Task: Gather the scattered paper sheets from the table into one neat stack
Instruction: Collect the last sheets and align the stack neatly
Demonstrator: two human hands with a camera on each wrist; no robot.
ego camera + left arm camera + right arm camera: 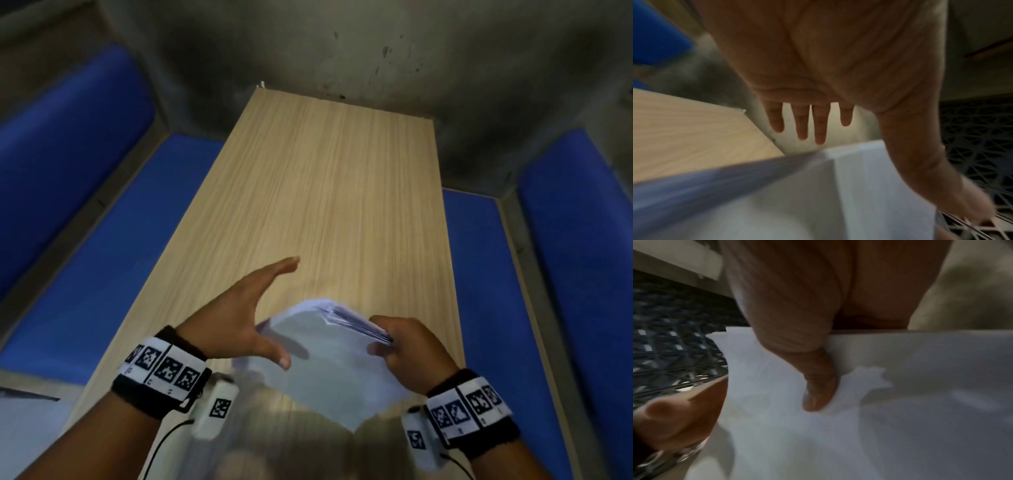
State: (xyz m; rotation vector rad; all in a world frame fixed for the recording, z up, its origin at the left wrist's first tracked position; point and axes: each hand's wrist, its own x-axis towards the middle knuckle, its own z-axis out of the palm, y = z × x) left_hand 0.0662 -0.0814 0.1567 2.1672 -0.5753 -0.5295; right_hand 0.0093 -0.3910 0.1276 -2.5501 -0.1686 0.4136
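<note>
A bundle of white paper sheets (329,356) is held tilted above the near end of the wooden table (325,192). My right hand (400,346) grips the bundle at its right edge, thumb on top (818,391) and fingers underneath. The sheets (900,410) fan out slightly at that edge. My left hand (253,308) is spread wide beside the bundle's left side, fingers (801,125) straight and pointing over the table, thumb near the paper's (859,194) upper face. Whether the thumb touches the sheets is unclear.
Blue padded benches (113,246) (479,274) run along both long sides of the table. A grey stained wall (342,51) closes the far end. A dark lattice-patterned surface (978,138) lies below near me. The table's far half is bare wood.
</note>
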